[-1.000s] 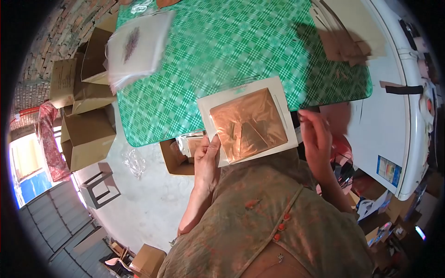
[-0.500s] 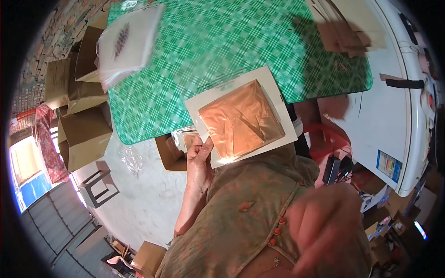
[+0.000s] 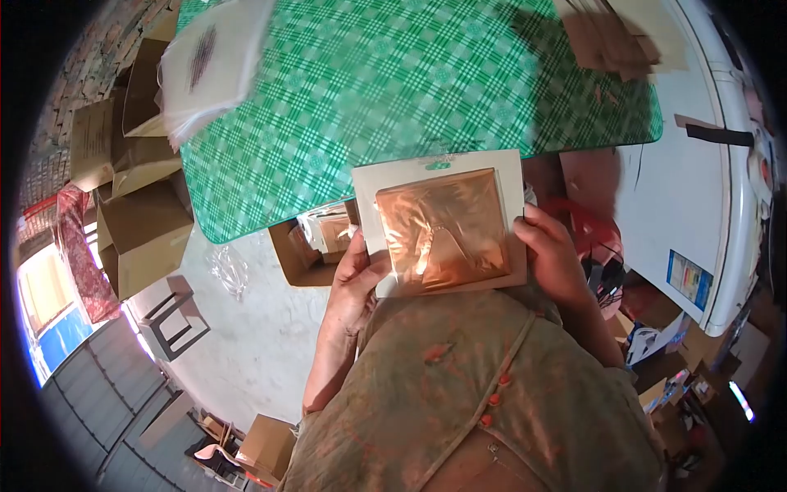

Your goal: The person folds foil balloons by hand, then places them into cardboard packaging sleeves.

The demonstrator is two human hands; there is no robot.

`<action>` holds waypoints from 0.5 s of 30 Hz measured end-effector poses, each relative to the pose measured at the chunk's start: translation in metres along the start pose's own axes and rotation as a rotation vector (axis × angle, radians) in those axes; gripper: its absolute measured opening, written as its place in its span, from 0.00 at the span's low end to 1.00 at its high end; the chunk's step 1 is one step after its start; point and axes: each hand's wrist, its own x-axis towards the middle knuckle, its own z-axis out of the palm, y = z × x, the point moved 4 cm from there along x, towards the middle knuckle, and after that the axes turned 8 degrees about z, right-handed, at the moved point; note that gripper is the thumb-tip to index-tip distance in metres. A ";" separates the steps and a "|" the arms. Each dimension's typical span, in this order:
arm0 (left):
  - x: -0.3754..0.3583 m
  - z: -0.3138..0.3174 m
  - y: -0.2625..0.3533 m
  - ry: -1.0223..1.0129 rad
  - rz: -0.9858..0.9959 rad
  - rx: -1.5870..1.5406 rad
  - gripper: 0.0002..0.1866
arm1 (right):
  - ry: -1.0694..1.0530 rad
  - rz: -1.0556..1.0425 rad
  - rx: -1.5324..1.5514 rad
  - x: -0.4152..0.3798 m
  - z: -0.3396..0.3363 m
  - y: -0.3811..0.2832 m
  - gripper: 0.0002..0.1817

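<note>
A flat package (image 3: 447, 234), a white card with a glossy copper-coloured folded piece on it, is held level in front of my body. My left hand (image 3: 354, 283) grips its lower left edge, thumb on top. At the right edge my right hand (image 3: 559, 252) is closed on the card in the same way, its fingers underneath hidden. The package lies just off the near edge of the table (image 3: 344, 107). Beside my left hand, an open cardboard box (image 3: 287, 256) below the table edge contains similar-looking flat packages (image 3: 334, 230).
A stack of clear plastic sleeves (image 3: 217, 61) lies at the table's left end. Brown paper or card pieces (image 3: 611, 37) lie at the far right. Open cardboard boxes (image 3: 147, 234) stand at left, near a dark frame (image 3: 175, 320) on the floor. A white appliance (image 3: 672, 213) borders the right side.
My right hand has come up from low in front of my body and taken hold of the package's right edge. The package has turned squarer to me and shifted slightly down and right.
</note>
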 end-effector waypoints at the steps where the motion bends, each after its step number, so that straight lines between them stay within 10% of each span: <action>1: -0.001 -0.007 -0.001 -0.015 -0.017 -0.065 0.29 | -0.012 0.021 0.010 -0.001 -0.003 0.003 0.09; 15: -0.016 -0.001 -0.004 0.129 -0.029 0.197 0.18 | 0.042 -0.037 -0.290 -0.010 -0.004 -0.006 0.09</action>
